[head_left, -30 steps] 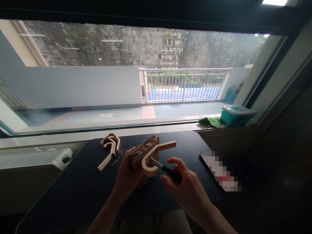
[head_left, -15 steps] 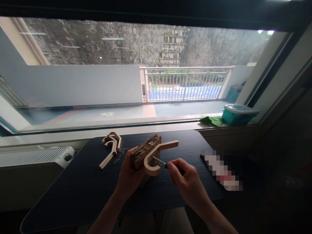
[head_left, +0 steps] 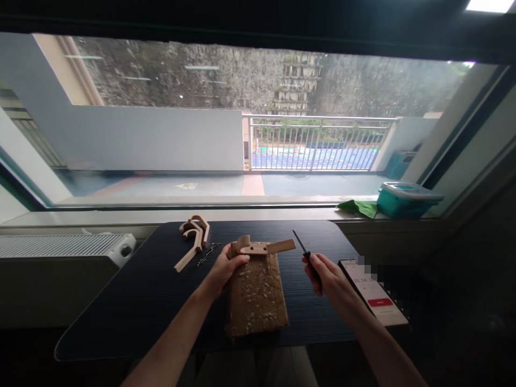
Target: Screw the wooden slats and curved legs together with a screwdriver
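Note:
A rough brown board (head_left: 257,293) lies flat on the dark table (head_left: 133,301) with a curved wooden hook (head_left: 264,247) standing on its far edge. My left hand (head_left: 223,267) is closed on the board's far left corner, thumb against the hook's base. My right hand (head_left: 328,277) is closed round the black handle of a small screwdriver (head_left: 303,249), its tip pointing up and away, clear of the board. A few more wooden hooks (head_left: 192,237) and several small screws (head_left: 207,252) lie to the left.
A phone (head_left: 373,293) with a lit screen lies on the table's right edge. On the window sill sit a teal lidded box (head_left: 407,200) and a green cloth (head_left: 357,207). A white radiator (head_left: 64,247) stands at the left.
The board with the hook was held up on edge while the screwdriver worked at the hook. It now lies flat on the table, and my right hand has drawn the screwdriver off to the right.

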Demonstrator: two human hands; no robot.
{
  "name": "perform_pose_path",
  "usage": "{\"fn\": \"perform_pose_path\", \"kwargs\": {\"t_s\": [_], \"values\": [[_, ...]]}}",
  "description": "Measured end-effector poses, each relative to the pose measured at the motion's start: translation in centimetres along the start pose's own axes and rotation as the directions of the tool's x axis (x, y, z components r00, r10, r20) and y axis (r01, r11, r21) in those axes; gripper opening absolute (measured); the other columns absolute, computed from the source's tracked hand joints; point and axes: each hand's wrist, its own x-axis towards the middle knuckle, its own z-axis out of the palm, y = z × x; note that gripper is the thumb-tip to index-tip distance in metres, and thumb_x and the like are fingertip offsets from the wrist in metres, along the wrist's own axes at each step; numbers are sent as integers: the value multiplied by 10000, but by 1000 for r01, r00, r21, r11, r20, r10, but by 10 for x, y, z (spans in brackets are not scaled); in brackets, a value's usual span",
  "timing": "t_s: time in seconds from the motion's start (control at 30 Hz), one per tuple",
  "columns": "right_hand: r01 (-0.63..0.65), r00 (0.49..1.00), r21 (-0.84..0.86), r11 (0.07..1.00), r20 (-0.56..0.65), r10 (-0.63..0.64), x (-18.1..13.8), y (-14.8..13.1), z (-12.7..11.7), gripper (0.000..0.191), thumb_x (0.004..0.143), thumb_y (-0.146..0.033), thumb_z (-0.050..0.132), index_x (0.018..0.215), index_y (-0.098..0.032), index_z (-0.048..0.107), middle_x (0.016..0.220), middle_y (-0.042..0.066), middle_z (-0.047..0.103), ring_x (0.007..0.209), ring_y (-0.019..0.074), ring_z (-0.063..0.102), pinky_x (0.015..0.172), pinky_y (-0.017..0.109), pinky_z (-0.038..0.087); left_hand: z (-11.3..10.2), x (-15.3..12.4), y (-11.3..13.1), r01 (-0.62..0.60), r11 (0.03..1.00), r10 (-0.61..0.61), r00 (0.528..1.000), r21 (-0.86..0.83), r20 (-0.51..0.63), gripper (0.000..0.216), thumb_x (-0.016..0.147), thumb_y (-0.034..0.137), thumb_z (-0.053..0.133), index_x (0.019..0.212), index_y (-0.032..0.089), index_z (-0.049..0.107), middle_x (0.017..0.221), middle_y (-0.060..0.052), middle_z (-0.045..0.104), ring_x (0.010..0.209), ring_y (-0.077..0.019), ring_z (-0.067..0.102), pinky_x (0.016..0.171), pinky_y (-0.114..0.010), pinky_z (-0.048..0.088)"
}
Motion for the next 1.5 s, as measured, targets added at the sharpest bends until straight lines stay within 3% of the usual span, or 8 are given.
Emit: {"fn": "perform_pose_path", "kwargs": {"t_s": [0.13, 0.3, 0.53, 0.93, 1.33, 1.5], "values": [[-15, 988, -13, 1000, -154, 13, 26, 33, 4, 421, 690, -576, 586, 797, -170, 581, 546, -56, 417, 435, 69, 324, 392, 224, 263, -3, 10, -19, 4, 996, 0, 999, 93, -44, 785, 605, 325, 770, 1274, 156, 395, 1152, -116, 594, 1061, -242, 569, 927, -334, 430], [40, 978, 1, 999, -204, -39, 47, 44, 22, 493, 628, -587, 639, 864, -155, 646, 506, -44, 445, 428, 85, 360, 390, 233, 268, -12, 3, -24, -5, 995, -7, 992, 97, 123, 959, 607, 378, 772, 1370, 161, 234, 1242, -131, 540, 1150, -267, 514, 983, -350, 392], [130, 981, 18, 991, -151, -126, 53, 39, 45, 458, 608, -562, 671, 824, -159, 646, 487, -51, 442, 429, 84, 366, 394, 228, 277, -17, -2, -26, -44, 995, 27, 984, 93, 176, 856, 636, 378, 746, 1320, 170, 276, 1173, -101, 571, 1094, -252, 542, 941, -338, 416], [141, 986, 48, 989, -100, -136, 54, 31, 44, 393, 614, -538, 678, 716, -168, 591, 494, -63, 411, 417, 66, 313, 385, 222, 264, -19, 1, -29, -66, 994, 47, 976, 85, 211, 738, 668, 351, 726, 1260, 181, 319, 1163, -86, 577, 1085, -238, 547, 933, -332, 422], [126, 985, 1, 992, -116, -125, 58, 37, 44, 372, 637, -529, 662, 725, -176, 587, 498, -56, 409, 429, 77, 326, 400, 233, 268, -18, -2, -26, -61, 994, 46, 984, 86, 171, 745, 628, 359, 751, 1245, 177, 375, 1131, -88, 601, 1074, -254, 561, 928, -347, 435], [92, 988, 39, 995, -127, -87, 61, 36, 42, 365, 629, -513, 677, 717, -177, 563, 490, -76, 354, 429, 64, 288, 393, 225, 251, -13, 11, -26, -63, 989, 41, 986, 136, 161, 820, 619, 331, 756, 1297, 162, 327, 1151, -104, 588, 1073, -254, 563, 922, -350, 446]]}}
